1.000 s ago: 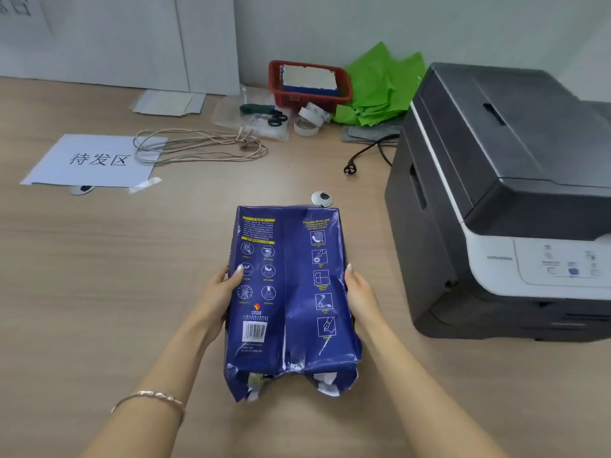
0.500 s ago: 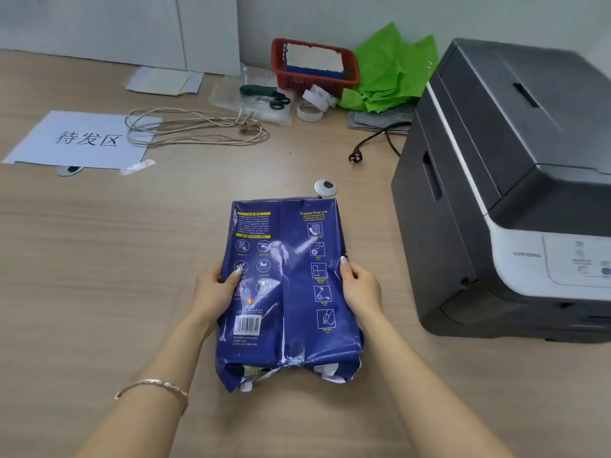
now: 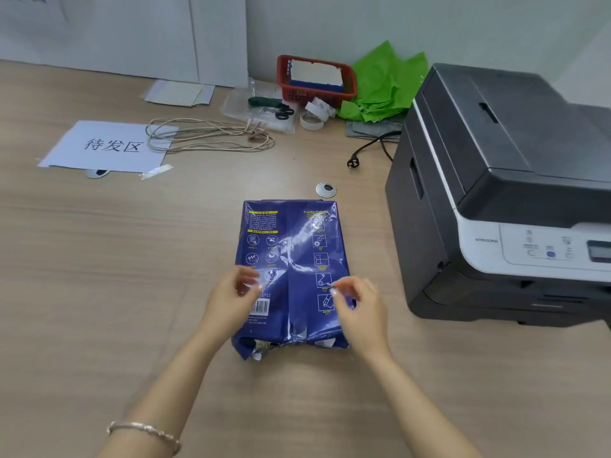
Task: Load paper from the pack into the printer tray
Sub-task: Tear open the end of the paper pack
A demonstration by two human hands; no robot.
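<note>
A blue paper pack (image 3: 297,259) lies flat on the wooden table (image 3: 99,292), its torn near end showing white sheets. My left hand (image 3: 231,299) hovers over the pack's left side, motion-blurred, with fingers loosely curled and apart. Over the right edge of the pack is my right hand (image 3: 360,305), also blurred, with its fingertips at the wrapper. Neither hand visibly grips the pack. The dark grey printer (image 3: 496,180) with a white control panel stands to the right. Its paper tray (image 3: 545,305) at the bottom front is shut.
A printed sign sheet (image 3: 109,147) and a coiled cord (image 3: 208,133) lie at the back left. A red basket (image 3: 314,77), scissors (image 3: 281,110), tape rolls (image 3: 314,117) and green paper (image 3: 383,84) sit along the wall. A black plug (image 3: 353,163) and a round cable grommet (image 3: 325,190) lie beyond the pack.
Both hands have left the pack's sides and moved up over its top near the close end. The pack lies slightly flatter; the camera view has shifted.
</note>
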